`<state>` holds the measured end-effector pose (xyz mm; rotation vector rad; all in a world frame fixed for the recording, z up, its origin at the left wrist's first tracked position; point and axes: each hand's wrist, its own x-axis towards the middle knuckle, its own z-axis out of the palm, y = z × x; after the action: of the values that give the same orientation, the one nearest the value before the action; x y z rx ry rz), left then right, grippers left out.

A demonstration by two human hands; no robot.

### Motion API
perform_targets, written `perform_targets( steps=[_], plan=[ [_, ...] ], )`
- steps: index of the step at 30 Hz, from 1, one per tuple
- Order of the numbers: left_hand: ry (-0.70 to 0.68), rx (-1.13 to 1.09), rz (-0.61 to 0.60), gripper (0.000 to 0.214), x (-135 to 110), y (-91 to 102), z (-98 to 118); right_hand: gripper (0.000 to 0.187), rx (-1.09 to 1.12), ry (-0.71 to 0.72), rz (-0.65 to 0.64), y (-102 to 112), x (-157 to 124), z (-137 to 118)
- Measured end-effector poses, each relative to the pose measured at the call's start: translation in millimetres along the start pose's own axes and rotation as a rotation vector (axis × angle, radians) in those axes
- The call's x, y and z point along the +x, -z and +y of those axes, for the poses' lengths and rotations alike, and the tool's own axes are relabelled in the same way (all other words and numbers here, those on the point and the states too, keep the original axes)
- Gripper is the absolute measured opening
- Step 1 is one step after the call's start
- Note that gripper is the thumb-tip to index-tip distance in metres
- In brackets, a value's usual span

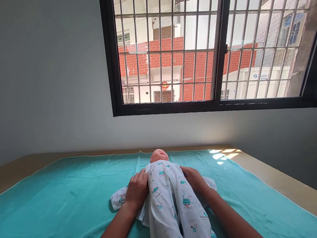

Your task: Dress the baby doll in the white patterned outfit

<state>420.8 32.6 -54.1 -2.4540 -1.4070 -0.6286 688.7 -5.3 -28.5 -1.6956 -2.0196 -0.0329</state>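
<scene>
A baby doll (159, 155) lies on its back on a teal cloth (65, 201), its head toward the wall. It wears white long-sleeved clothes (163, 207) with small teal and red prints, and its legs point toward me. My left hand (138, 188) curls around the doll's side at the left, above the spread sleeve (118, 200). On the opposite side my right hand (193, 179) presses against the body, its fingertips partly hidden by the clothes. The other sleeve (210, 183) sticks out beyond my right wrist.
Under the cloth is a wooden table (286, 185), its bare edge showing along the back and sides. A grey wall (44, 81) rises behind it. The dark-framed window (163, 106) has metal bars. Sunlight patches fall near the back right corner.
</scene>
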Motion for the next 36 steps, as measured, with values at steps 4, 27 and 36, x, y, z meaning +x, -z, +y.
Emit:
perform_targets(
  steps=[4,27,36],
  plan=[
    [0.029,0.061,0.020,0.030,-0.6,-4.4,1.9,0.015,-0.085,-0.006,-0.002,-3.5,-3.0,-0.8],
    [-0.018,-0.322,0.216,0.014,-52.6,22.4,0.7,0.013,0.016,0.131,0.375,4.2,-116.8,-18.8],
    [-0.542,-0.544,0.224,0.003,-156.7,86.8,39.6,0.013,0.175,0.542,0.411,34.5,-185.3,-108.9]
  ],
)
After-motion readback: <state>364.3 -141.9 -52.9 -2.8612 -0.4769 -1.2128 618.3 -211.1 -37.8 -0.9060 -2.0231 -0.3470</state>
